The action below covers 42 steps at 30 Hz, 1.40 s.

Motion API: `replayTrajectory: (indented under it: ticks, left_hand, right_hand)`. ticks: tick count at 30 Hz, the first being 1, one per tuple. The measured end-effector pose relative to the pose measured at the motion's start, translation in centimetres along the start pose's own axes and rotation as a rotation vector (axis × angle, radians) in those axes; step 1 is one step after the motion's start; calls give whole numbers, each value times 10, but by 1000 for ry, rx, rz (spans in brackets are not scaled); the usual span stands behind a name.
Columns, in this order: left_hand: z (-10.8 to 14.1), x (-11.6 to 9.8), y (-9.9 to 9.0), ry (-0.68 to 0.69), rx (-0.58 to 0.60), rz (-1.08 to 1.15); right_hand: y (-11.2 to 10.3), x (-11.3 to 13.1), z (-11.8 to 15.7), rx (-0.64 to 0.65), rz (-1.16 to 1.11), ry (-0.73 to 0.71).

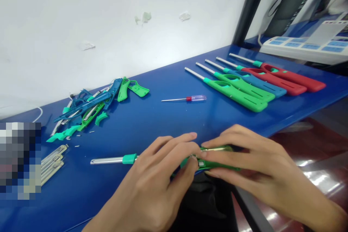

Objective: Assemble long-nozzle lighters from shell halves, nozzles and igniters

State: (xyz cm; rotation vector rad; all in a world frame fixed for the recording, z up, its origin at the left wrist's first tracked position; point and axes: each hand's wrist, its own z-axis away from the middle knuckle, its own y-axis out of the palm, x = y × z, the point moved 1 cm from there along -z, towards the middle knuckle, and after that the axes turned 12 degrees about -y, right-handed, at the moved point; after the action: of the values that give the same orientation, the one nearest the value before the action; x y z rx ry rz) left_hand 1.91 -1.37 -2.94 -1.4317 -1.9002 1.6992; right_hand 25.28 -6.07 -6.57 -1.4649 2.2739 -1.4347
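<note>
A green lighter (pixel 223 165) with a teal collar and a long metal tube pointing left lies at the table's front edge, its body partly covered by both hands. My left hand (pixel 160 177) grips its middle, thumb and fingers pressed near the trigger area. Around the handle end, the fingers of my right hand (pixel 250 163) hold the green casing, which looks opened, with a clear yellowish piece (pixel 217 148) along its far side. Behind the hands lies a screwdriver (pixel 196 98) with a purple and red handle.
Several assembled lighters (pixel 239 94) in green, blue and red lie in a row at the right. A pile of casing parts (pixel 92 105) sits at the back left. Clear yellowish tubes (pixel 51 165) lie at the left, beside a pixelated area. A power strip (pixel 307 47) is at the far right.
</note>
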Motion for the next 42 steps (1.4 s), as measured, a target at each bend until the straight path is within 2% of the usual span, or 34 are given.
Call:
replayTrajectory:
  ticks: [4, 7, 11, 14, 17, 22, 26, 29, 35, 42]
  left_hand:
    - [-2, 0, 1, -3, 2, 10]
    - [4, 4, -2, -6, -55, -41]
    - [22, 14, -21, -164, -174, -146]
    - [36, 26, -37, -282, -123, -183]
    - [44, 38, -44, -360, -46, -191]
    - [44, 45, -39, -380, -20, -46]
    - [41, 42, -35, -377, -44, 42]
    - [39, 40, -34, -386, -65, 49]
    - [39, 40, -33, -452, -35, 22]
    - [41, 37, -28, -462, -77, -2]
  right_hand:
    - [0, 1, 0, -10, 18, -5]
    - [0, 1, 0, -21, 13, -2]
    - [1, -1, 4, -16, 15, 2]
    - [3, -2, 9, -30, 28, -15]
    - [5, -2, 12, -52, 19, -5]
    - [8, -3, 16, -97, 31, -8]
    - [9, -6, 18, -64, 25, 3]
    - [9, -8, 20, -54, 35, 6]
    - [9, -10, 24, -36, 46, 0]
    - [10, -12, 23, -39, 61, 14]
